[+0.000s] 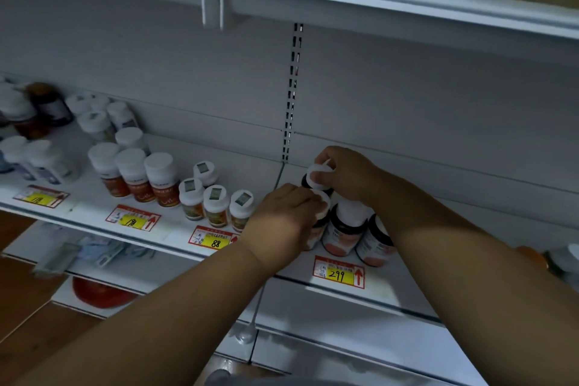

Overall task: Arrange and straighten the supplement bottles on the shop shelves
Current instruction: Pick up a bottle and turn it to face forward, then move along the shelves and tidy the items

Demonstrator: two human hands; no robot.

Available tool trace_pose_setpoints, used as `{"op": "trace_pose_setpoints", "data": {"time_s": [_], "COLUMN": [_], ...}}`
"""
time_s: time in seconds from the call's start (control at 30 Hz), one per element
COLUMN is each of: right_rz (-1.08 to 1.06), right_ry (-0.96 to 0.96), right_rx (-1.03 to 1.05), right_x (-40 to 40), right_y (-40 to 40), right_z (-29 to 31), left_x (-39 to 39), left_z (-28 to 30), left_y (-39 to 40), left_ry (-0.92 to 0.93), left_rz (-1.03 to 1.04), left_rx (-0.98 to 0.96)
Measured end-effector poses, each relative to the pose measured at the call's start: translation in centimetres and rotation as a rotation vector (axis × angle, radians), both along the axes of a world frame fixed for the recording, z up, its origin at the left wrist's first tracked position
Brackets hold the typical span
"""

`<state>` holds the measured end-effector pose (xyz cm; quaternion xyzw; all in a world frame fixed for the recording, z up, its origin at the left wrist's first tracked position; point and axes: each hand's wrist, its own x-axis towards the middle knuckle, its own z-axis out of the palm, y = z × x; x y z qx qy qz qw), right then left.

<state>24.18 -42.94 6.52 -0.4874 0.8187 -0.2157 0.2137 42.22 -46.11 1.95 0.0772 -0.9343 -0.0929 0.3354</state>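
Note:
A cluster of dark supplement bottles with white caps and orange labels stands on the white shelf [404, 263] above a "299" price tag [339, 271]. My left hand [282, 216] grips the front-left bottle [317, 233] of this cluster, fingers curled over its white cap. My right hand [346, 175] pinches the white cap of a rear bottle [316, 177]. Two more bottles of the cluster, one [344, 232] in the middle and one [376, 244] to the right, stand upright under my right forearm.
To the left stand three small white-capped bottles [216, 207] over an "88" tag, taller orange-labelled bottles [138, 175] over a "198" tag, and several mixed bottles [34, 135] at the far left. An upper shelf [376, 0] overhangs. A lower shelf holds packets [103, 254].

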Motion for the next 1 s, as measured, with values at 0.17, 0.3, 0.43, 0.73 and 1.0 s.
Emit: {"op": "trace_pose_setpoints", "data": {"time_s": [0.17,0.3,0.43,0.73,1.0], "right_rz": [0.008,0.037,0.107,0.148,0.208], "right_ry": [0.107,0.213,0.223,0.177,0.236], "right_rx": [-0.080,-0.278,-0.360,-0.385,-0.326], "right_x": [0.5,2.8,7.8,22.2,30.7], "right_y": [0.0,-1.4,-4.6,-17.6,-30.0], "right_z": [0.3,1.4,2.1,1.8,1.6], "left_x": [0.4,2.5,6.7,21.0,30.2], "left_z": [1.0,2.3,3.0,4.2,3.7], "left_y": [-0.3,-2.4,-6.7,-21.1,-30.5], "left_ry": [0.018,0.051,0.095,0.026,-0.015], "left_rz": [0.057,0.116,0.205,0.376,0.431], "left_rx": [0.106,0.136,0.175,0.269,0.321]}}
